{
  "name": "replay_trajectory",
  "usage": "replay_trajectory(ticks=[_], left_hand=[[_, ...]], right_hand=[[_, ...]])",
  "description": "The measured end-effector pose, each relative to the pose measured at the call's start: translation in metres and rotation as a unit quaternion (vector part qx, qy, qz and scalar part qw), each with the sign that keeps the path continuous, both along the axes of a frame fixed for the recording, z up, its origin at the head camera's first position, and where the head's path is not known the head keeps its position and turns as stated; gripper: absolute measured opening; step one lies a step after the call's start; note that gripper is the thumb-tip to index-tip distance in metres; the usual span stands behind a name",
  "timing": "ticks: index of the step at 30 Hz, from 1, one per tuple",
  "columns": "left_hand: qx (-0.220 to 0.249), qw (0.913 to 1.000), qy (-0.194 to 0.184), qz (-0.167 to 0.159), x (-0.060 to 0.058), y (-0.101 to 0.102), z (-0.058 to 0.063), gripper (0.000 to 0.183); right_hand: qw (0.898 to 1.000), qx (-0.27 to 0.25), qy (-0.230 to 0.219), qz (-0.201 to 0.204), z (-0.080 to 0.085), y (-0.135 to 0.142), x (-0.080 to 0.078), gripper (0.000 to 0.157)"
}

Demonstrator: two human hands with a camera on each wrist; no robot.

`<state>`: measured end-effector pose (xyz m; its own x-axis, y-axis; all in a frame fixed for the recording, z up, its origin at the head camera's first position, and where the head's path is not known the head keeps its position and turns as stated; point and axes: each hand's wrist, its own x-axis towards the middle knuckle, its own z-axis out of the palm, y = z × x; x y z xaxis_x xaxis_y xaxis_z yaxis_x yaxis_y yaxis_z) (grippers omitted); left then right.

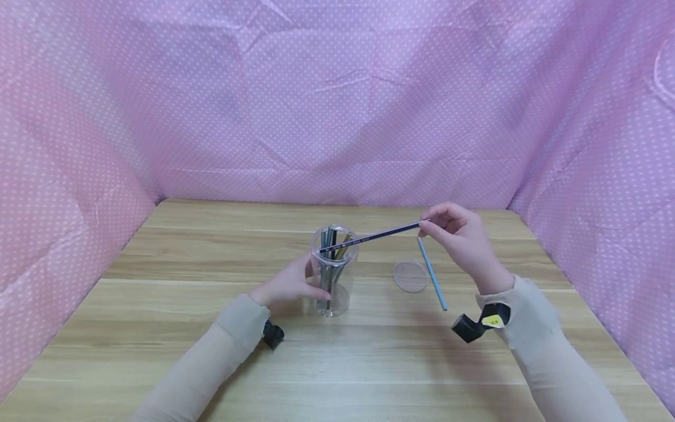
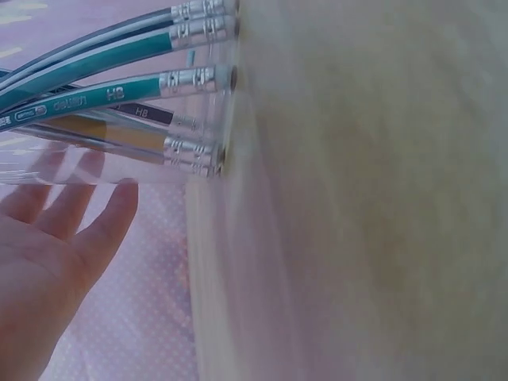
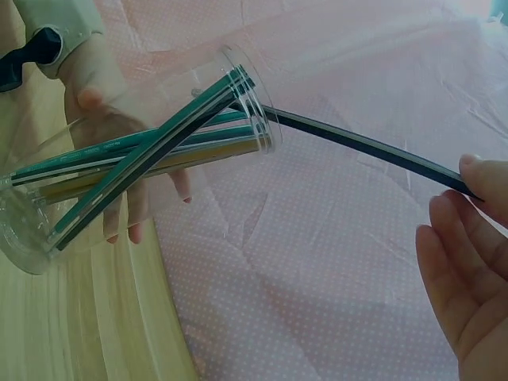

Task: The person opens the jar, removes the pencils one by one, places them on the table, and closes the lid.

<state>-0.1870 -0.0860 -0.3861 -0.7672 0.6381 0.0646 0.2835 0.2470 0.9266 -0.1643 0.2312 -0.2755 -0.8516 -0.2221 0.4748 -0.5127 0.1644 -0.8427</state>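
Note:
A clear plastic jar (image 1: 343,293) stands on the table with several pencils in it, green, dark and yellowish ones. My left hand (image 1: 292,284) holds the jar from its left side, thumb in front and fingers behind. In the left wrist view, the green pencils (image 2: 131,94) rest with their metal-banded ends at the jar's base. Between thumb and fingertips, my right hand (image 1: 461,240) pinches a dark pencil (image 1: 377,235) by one end. This pencil slants down to the left, its other end at the jar's mouth (image 3: 262,111).
A light blue pencil (image 1: 433,275) lies on the wooden table (image 1: 358,363) below the right hand. Left of it is a round clear disc (image 1: 410,276), flat on the wood. Pink dotted cloth (image 1: 337,117) hangs around the back and sides.

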Motion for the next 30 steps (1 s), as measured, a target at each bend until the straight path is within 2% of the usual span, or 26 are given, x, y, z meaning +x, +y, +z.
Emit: replay_trajectory(ticks=[4,6,9,13,15,19,24,30], left_hand=[[-0.005,0.9999,0.003,0.016,0.004,-0.002,0.006,0.107],[0.007,0.9995,0.012,0.029,0.008,-0.002,0.01,0.11],[0.011,0.9972,0.032,0.066,0.017,-0.003,0.014,0.111],[0.024,0.9926,0.04,0.112,0.028,-0.001,0.015,0.109],[0.04,0.9904,0.05,0.123,0.031,0.001,0.015,0.107],[0.061,0.9873,0.078,0.124,0.034,0.004,0.013,0.105],[0.07,0.987,0.078,0.122,0.036,0.006,0.013,0.102],[0.07,0.986,0.083,0.126,0.036,0.008,0.013,0.103]], right_hand=[[1.0,-0.011,0.004,0.009,-0.002,0.001,0.0,0.025],[1.0,-0.017,0.008,0.013,-0.002,0.001,0.0,0.025],[1.0,-0.021,0.01,0.017,-0.003,0.001,0.0,0.025],[0.999,-0.026,0.005,0.022,-0.003,0.001,0.001,0.026],[0.999,-0.032,0.0,0.027,-0.004,0.001,0.002,0.026],[0.998,-0.049,-0.005,0.045,-0.005,0.0,0.003,0.027],[0.997,-0.055,0.002,0.058,-0.006,-0.001,0.004,0.033],[0.999,-0.028,0.007,0.031,-0.008,-0.002,0.003,0.037]])
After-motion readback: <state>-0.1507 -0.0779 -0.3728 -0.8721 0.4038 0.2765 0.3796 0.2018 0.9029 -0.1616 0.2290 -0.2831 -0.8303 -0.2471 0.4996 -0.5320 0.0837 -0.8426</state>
